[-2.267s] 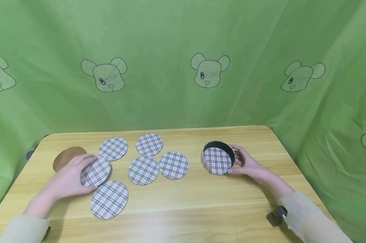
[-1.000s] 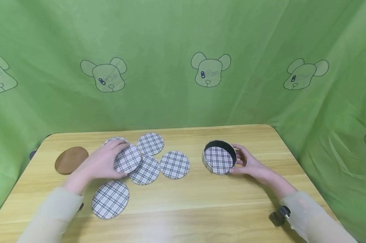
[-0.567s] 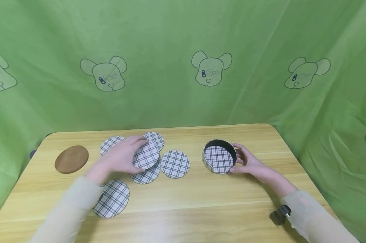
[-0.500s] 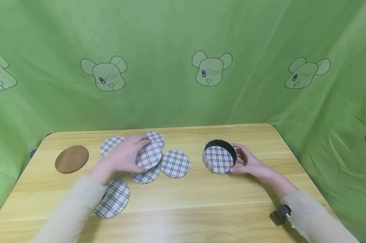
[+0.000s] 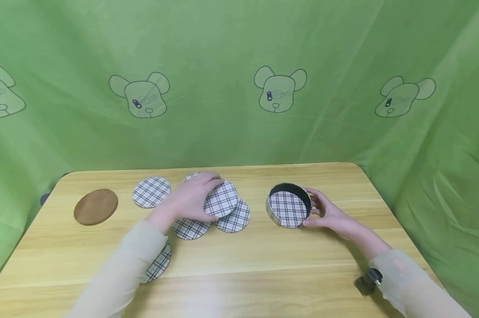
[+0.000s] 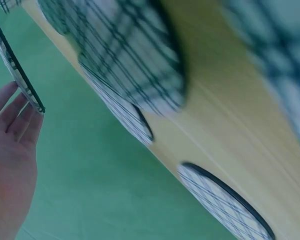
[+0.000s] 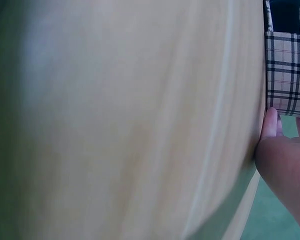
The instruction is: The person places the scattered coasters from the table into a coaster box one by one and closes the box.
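In the head view, my left hand [image 5: 193,196] grips a round plaid coaster [image 5: 222,198] by its edge, raised over the table. Beneath it, another plaid coaster [image 5: 236,221] is partly covered. The left wrist view shows the held coaster [image 6: 15,65] edge-on at my fingertips, clear of the tabletop. To the right, my right hand [image 5: 327,214] holds the side of a round plaid coaster holder [image 5: 274,216] with a dark inner wall. A plaid round surface shows inside it. In the right wrist view, thumb and fingers touch the holder's plaid wall [image 7: 289,75].
More plaid coasters lie flat: one at the back left [image 5: 151,192], one below my left hand [image 5: 191,229], one partly behind it, and one partly under my left sleeve [image 5: 160,263]. A brown disc [image 5: 96,206] rests at the far left. Green curtain [image 5: 223,123] surrounds the wooden table [image 5: 263,274].
My left hand has carried the coaster rightward from beside the brown disc, across the other coasters, toward the holder. My right hand stays on the holder.
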The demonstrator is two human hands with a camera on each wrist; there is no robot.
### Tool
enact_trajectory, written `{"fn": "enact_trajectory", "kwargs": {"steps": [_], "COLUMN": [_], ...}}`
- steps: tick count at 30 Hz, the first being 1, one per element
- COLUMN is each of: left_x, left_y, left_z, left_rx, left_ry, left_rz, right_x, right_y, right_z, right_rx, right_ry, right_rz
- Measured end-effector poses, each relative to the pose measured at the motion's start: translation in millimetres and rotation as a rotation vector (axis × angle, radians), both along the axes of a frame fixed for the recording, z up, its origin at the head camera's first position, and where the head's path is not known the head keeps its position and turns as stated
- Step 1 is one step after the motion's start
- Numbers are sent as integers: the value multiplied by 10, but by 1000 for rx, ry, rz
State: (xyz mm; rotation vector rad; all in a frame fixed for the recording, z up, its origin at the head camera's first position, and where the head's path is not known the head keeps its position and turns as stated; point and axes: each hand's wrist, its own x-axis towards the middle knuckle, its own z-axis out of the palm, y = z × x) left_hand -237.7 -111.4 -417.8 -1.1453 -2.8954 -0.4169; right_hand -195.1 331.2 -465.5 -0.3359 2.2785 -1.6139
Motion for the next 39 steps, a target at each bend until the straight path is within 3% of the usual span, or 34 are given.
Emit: {"fn": "enact_trajectory", "kwargs": {"steps": [19, 29, 39], "left_x": [-71, -62, -58], "left_y": [886, 1271, 1528], "left_z": [71, 84, 55], "left_rx": [-59, -80, -129], "left_ry": [35, 48, 85], "left_rz": [-130, -144, -115], "right_x": [22, 17, 17], "right_y": [-2, -3, -13], "right_z": [-20, -4, 7], "right_rx": [-16, -13, -3], "right_ry": [9, 4, 8], "right_rz": [4, 14, 13]}}
